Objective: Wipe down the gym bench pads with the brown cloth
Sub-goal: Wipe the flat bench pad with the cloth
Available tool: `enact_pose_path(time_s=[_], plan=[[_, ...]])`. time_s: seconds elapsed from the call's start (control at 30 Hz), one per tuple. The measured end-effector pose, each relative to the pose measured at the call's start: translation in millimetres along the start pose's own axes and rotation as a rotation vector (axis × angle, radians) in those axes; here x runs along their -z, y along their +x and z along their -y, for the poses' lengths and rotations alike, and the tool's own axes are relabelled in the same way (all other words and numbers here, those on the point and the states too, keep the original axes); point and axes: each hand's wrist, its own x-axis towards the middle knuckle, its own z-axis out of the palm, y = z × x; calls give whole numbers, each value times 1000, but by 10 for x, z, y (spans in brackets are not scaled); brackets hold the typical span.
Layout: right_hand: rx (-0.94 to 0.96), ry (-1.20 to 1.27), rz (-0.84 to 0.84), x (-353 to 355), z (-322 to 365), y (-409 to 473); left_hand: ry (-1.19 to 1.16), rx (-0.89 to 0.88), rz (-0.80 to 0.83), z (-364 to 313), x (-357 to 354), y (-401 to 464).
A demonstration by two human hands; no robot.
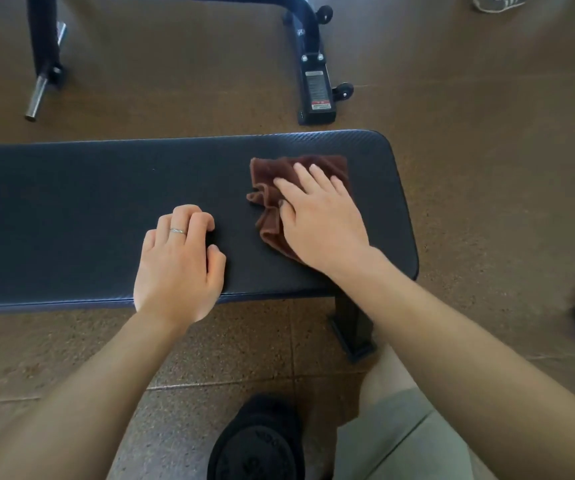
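Flatly, right hand [320, 216] presses brown cloth [281, 188] onto bench pad [88, 209]; label [319, 95] unreadable.

A black gym bench pad [106, 209] carries a crumpled brown cloth [272, 192] near its right end, under the right hand [320, 216]; the left hand [178, 268] rests left of the cloth.
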Motion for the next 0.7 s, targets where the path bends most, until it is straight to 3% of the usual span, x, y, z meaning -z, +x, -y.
enact_pose_path(time_s=[0.13,0.3,0.53,0.7], plan=[[90,-43,23,9,118,841,13,-16,1,6,-3,5],[217,-49,96,34,304,1206,14,-13,-8,9,-12,7],[-121,-26,23,335,-627,1049,4,-8,-27,-5,-3,1],[-289,178,-76,354,-890,649,-12,4,-17,-13,10,4]])
